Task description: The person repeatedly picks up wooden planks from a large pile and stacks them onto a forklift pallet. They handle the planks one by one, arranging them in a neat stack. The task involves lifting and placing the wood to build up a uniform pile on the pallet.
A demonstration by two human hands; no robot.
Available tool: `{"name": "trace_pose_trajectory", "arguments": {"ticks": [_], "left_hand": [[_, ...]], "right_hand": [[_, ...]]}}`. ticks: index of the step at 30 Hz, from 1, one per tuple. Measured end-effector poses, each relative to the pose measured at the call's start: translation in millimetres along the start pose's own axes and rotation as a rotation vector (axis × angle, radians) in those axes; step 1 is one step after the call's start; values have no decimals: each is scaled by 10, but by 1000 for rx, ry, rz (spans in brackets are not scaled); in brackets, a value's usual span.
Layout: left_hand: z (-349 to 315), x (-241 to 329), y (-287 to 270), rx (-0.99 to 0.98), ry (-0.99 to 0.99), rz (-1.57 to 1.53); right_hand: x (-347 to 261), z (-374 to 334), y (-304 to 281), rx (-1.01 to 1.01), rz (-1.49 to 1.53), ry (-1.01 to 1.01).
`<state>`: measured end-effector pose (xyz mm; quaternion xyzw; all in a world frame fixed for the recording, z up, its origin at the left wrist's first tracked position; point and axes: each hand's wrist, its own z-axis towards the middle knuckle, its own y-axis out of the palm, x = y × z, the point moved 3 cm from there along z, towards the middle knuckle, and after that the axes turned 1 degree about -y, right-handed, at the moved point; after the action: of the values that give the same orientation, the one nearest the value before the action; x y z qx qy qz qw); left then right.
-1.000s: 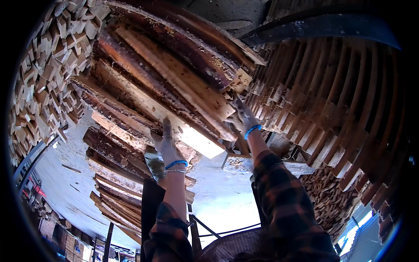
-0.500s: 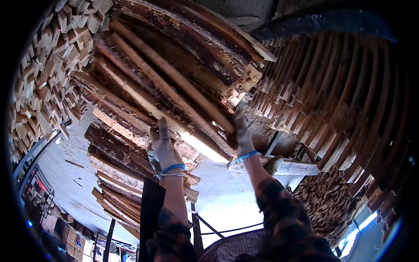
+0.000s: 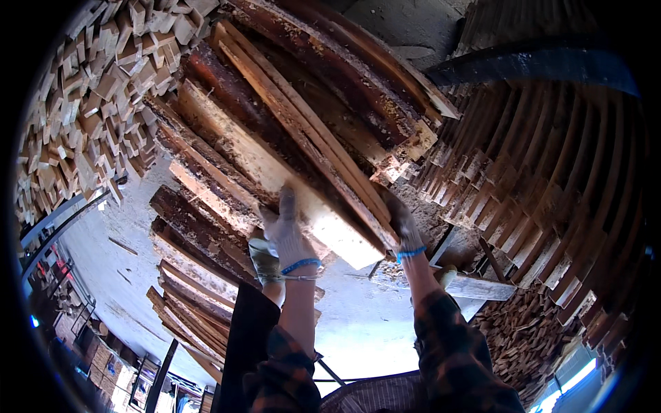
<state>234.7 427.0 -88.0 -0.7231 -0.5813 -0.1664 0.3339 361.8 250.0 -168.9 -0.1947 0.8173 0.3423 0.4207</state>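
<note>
The gloved left hand [image 3: 286, 230] is at the near side of a pale board [image 3: 348, 234], with the thumb laid flat on its broad face and the other fingers bent about its left edge. This grip is closed only to the thickness of the board; what the fingertips do underneath I cannot see. The gloved right hand [image 3: 405, 224] is at the near right end of the narrow boards [image 3: 310, 131], of which I count at least 2, close together. Its grip is curled around their outer edge, not fully closed, and the tips are hidden behind the wood.

The pale board and the narrow boards lie between the 2 hands, slanting from upper left to lower right, with dark bark-covered wood [image 3: 231, 82] between them. I judge that the hands are set on opposite sides so that the wood is pressed together from both flanks, and near the ends because these are closest to the body.

Beyond them lie bark-edged slabs [image 3: 344, 82], in the same direction, perhaps because long pieces rest more steadily side by side. More slabs [image 3: 200, 234] are at lower left, above the pale floor [image 3: 358, 296].

I can make out no container for the wood: short blocks [image 3: 96, 103] at left and long slats [image 3: 523, 186] at right are in open stacks.
</note>
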Motion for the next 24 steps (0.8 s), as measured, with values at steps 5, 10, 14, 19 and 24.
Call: {"name": "trace_pose_trajectory", "arguments": {"ticks": [5, 10, 14, 19, 24], "left_hand": [[-182, 257, -740, -159, 29, -172], [295, -221, -936, 27, -87, -445], [439, -269, -816, 19, -47, -540], [537, -392, -877, -5, -9, -507], [451, -227, -898, -28, -102, -202]], "right_hand": [[-1015, -248, 720, -392, -607, 165], [-275, 290, 1068, -395, -1097, 411], [103, 309, 646, 62, -806, 94], [-133, 365, 783, 230, -734, 398], [-141, 338, 757, -80, -862, 581]]}}
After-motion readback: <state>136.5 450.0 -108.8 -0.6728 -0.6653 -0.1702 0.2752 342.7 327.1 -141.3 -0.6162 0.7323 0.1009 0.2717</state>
